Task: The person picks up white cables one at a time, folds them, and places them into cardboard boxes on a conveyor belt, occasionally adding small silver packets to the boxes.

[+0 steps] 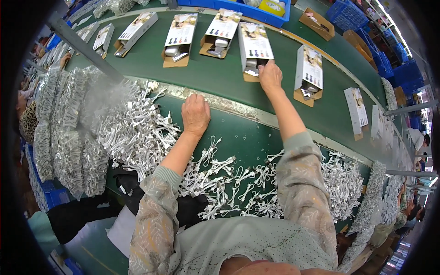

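My right hand (270,74) reaches over the belt to the near, open end of a white printed carton (255,41). Its fingers are bent together at the opening, beside a white item and silvery wrapping inside; what they pinch, if anything, is hidden. My left hand (196,113) rests with curled fingers against the worn metal rail (238,108) along the belt, and nothing shows in it. Short white USB cables (133,130) are heaped left of it. More loose cables (256,176) are spread on the green worktop (229,137) between my forearms.
Several similar cartons, including one at right (310,68), lie along the green belt (146,64). Bagged cables (68,137) are stacked at far left. A cable pile (341,183) is right of my right arm. A blue bin (275,20) stands beyond the belt; a metal post (85,46) slants at left.
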Motion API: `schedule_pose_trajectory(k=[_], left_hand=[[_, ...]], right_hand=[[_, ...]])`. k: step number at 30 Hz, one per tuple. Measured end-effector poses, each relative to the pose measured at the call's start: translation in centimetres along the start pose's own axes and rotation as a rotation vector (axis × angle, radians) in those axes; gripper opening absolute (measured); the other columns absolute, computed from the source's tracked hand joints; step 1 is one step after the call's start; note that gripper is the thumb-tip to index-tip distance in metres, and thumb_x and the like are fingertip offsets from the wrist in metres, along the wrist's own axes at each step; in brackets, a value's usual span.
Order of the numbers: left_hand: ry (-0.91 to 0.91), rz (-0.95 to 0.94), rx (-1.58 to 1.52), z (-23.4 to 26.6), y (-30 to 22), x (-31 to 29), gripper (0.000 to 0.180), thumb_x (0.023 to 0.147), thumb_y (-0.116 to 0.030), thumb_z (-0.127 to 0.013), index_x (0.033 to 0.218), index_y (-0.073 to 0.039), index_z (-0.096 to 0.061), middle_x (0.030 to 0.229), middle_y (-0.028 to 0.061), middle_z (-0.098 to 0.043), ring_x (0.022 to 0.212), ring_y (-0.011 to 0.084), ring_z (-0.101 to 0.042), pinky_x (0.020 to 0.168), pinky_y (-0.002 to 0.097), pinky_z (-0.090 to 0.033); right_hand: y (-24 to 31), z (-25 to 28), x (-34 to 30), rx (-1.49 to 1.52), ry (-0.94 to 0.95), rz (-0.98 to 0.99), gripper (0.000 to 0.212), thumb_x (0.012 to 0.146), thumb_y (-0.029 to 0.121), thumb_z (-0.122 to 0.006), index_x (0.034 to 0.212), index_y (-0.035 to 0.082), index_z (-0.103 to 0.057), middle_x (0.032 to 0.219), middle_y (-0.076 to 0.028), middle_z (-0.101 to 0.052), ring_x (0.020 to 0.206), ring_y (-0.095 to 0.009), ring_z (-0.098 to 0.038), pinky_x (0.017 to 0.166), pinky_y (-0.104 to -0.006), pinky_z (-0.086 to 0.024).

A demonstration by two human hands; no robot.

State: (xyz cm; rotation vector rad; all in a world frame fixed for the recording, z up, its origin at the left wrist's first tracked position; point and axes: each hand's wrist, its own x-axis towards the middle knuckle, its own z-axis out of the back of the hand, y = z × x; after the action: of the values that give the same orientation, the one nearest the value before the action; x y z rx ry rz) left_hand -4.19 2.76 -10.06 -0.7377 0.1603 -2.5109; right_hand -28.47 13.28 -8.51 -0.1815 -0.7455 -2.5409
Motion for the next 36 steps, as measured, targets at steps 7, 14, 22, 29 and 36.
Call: schedule_pose_trajectory(k=[7, 14, 22, 29, 36], left_hand=[[-0.004, 0.028, -0.017, 1.1, 0.4, 0.4, 0.009, 0.076, -0.010, -0.058, 0.082, -0.005, -0.053, 0.082, 0.0124, -0.054, 0.082, 0.0309, -0.055, 0.071, 0.0415, -0.044], [-0.019, 0.025, -0.032, 0.6, 0.2, 0.4, 0.008, 0.077, -0.011, -0.057, 0.080, -0.005, -0.053, 0.081, 0.0117, -0.054, 0.081, 0.0307, -0.055, 0.070, 0.0416, -0.044], [0.016, 0.025, 0.010, 0.8, 0.2, 0.1, 0.012, 0.075, -0.013, -0.060, 0.080, -0.006, -0.052, 0.083, 0.0108, -0.052, 0.083, 0.0291, -0.054, 0.070, 0.0414, -0.043], [-0.006, 0.010, 0.015, 0.8, 0.5, 0.1, 0.011, 0.075, -0.011, -0.060, 0.079, -0.006, -0.051, 0.082, 0.0103, -0.052, 0.081, 0.0287, -0.054, 0.069, 0.0406, -0.043], [0.007, -0.006, -0.012, 0.2, -0.3, 0.5, 0.011, 0.075, -0.010, -0.059, 0.079, -0.006, -0.050, 0.081, 0.0104, -0.052, 0.081, 0.0286, -0.054, 0.068, 0.0403, -0.043]], right_hand=[[4.4, 7.1, -14.0, 0.499, 0.624, 0.651, 0.027, 0.078, 0.003, -0.062, 0.105, 0.007, -0.061, 0.101, -0.013, -0.061, 0.096, -0.030, -0.059, 0.083, -0.0348, -0.048], [3.9, 5.9, -19.0, 0.436, 0.542, 0.639, 0.008, 0.079, 0.007, -0.059, 0.086, 0.003, -0.061, 0.084, -0.013, -0.057, 0.081, -0.030, -0.057, 0.072, -0.0387, -0.048], [-0.4, 8.5, -10.7, 1.083, 0.583, -0.333, 0.016, 0.080, 0.014, -0.068, 0.085, 0.000, -0.064, 0.076, -0.003, -0.062, 0.064, -0.008, -0.057, 0.062, -0.0206, -0.049], [-1.6, 3.9, -5.1, 1.180, -0.035, -0.482, 0.018, 0.081, 0.011, -0.065, 0.087, -0.006, -0.062, 0.074, -0.007, -0.062, 0.062, -0.011, -0.060, 0.058, -0.0218, -0.053], [-3.7, -2.0, 1.1, 0.471, -0.338, -0.374, 0.018, 0.076, 0.016, -0.063, 0.083, -0.001, -0.065, 0.075, -0.013, -0.067, 0.067, -0.027, -0.064, 0.067, -0.0370, -0.050]])
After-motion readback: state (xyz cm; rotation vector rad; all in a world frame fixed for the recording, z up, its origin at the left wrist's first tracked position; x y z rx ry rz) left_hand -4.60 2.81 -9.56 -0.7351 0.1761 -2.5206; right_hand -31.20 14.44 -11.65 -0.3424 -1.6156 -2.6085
